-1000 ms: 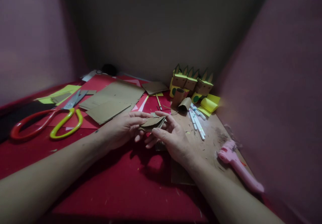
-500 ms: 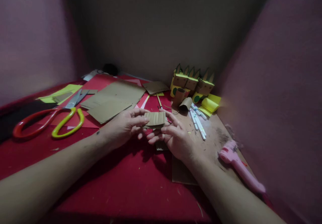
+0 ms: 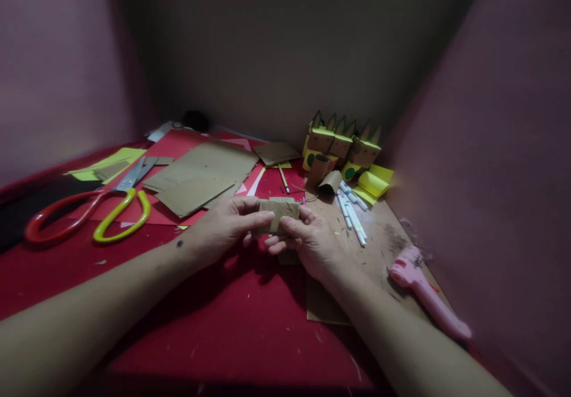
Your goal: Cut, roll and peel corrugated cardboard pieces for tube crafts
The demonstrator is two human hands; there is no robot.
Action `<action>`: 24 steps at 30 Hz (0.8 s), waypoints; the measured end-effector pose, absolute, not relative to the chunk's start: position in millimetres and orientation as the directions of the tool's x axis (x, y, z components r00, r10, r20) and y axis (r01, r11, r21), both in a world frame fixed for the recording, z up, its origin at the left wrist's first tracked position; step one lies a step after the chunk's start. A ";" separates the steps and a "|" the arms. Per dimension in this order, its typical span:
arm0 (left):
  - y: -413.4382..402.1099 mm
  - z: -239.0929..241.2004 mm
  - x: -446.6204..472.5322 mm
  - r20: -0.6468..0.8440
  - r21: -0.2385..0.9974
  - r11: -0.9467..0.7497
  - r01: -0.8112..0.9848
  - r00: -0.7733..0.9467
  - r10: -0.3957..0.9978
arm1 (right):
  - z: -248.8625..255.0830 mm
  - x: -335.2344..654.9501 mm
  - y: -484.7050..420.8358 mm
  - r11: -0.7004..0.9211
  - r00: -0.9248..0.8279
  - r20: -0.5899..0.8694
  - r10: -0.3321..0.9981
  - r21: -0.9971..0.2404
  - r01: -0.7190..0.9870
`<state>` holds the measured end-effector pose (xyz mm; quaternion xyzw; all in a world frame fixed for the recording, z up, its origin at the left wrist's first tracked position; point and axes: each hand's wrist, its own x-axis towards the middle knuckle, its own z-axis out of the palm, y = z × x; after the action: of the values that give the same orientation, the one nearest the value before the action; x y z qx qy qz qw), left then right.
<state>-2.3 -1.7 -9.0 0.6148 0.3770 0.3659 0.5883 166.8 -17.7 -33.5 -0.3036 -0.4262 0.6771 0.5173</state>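
Note:
A small folded piece of cardboard (image 3: 280, 209) is held between my two hands over the red cloth. My left hand (image 3: 232, 224) grips its left side, thumb lying on the near face. On the right side, my right hand (image 3: 314, 239) pinches it with the thumb in front and the fingers behind and below. A corrugated strip shows along its top edge. Under my right hand, another bit of cardboard (image 3: 289, 258) lies partly hidden on the table.
Large scissors (image 3: 120, 206) with red and yellow handles lie left, by cardboard sheets (image 3: 200, 171). Behind stand yellow-and-brown cardboard figures (image 3: 341, 144) and cardboard tubes (image 3: 330, 183). White markers (image 3: 352, 215) and a pink glue gun (image 3: 426, 296) rest on a board at right.
The cardboard piece has been turned in my hands: its ridged face showed before, a smooth face shows now. Both thumbs have come onto its near face.

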 end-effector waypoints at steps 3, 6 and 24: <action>-3.3 -8.4 -1.7 -0.006 1.000 0.006 0.002 0.458 0.889 | -31.5 165.3 -19.5 -0.095 -0.271 0.036 0.962 -0.886 -0.453; -4.3 -6.9 -1.4 -0.016 1.000 0.006 0.022 0.473 0.881 | -29.4 166.2 -19.9 -0.105 -0.273 0.022 0.962 -0.892 -0.440; -8.8 -6.2 0.5 0.077 0.997 -0.075 -0.026 0.539 0.839 | -23.5 164.1 -32.3 -0.063 -0.235 0.013 0.972 -0.948 -0.311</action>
<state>0.5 -8.8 -6.2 0.6389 0.3178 0.3597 0.6012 164.1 -32.3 -23.5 -0.3570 -0.4625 0.6355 0.5048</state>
